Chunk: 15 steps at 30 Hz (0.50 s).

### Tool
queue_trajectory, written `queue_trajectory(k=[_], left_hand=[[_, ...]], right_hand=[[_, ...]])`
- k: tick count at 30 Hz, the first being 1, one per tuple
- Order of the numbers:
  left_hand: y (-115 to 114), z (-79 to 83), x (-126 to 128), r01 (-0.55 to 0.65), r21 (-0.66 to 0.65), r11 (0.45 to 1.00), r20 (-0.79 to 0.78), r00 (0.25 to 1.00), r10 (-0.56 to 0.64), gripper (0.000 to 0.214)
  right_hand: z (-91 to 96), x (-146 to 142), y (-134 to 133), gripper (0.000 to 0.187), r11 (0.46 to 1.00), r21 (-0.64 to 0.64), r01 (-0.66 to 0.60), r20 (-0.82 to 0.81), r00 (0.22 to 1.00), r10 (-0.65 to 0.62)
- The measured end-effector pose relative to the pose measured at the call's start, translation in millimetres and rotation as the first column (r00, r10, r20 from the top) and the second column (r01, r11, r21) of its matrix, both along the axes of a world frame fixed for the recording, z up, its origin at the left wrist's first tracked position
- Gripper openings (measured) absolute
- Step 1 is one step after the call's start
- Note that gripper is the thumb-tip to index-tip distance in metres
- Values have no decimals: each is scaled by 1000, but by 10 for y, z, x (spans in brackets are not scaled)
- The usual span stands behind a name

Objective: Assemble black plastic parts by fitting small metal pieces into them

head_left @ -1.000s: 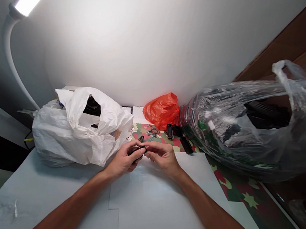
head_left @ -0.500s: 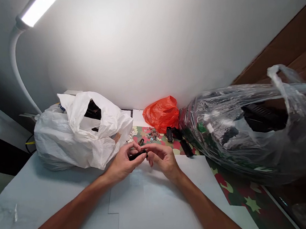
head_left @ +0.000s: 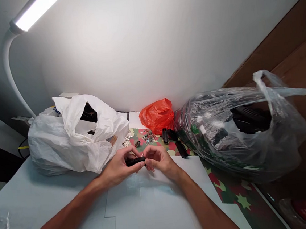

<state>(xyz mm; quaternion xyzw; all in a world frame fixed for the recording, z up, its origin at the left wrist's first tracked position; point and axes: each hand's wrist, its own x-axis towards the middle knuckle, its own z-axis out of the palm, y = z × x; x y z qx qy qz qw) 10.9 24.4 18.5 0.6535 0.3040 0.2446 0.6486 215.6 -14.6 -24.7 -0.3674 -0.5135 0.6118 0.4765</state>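
A small black elongated plastic piece [head_left: 135,161] is held above the white sheet, its exact kind not clear. My left hand [head_left: 122,165] is closed round its left part, thumb below and fingers above. At its right end, my right hand [head_left: 159,160] pinches with thumb and forefinger; a tiny part there is too small to name. Just beyond the fingers lies a small dark oval piece [head_left: 137,144]. Behind it are a pile of small metal parts [head_left: 149,137] and some flat silvery pieces [head_left: 128,137].
A white plastic bag [head_left: 60,142] stands at left, a red bag [head_left: 157,116] at the back. On the right bulges a clear bag [head_left: 234,135] of black parts. Black casings [head_left: 181,149] lie beside it. A lamp [head_left: 35,12] shines from above left.
The black piece has turned more level, and my right fingers have closed in on its right end. The view has shifted slightly to the right.
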Motion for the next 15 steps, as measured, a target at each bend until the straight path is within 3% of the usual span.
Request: queue_trajectory(k=[11,15], left_hand=[[74,-59,6,-118,168,979,-50,990,128,35],[111,-120,-4,-182,264,947,-100,972,214,40]], right_hand=[[70,6,28,50,991,101,91,166,980,-107],[67,-17,58,39,969,209,130,280,942,-187]])
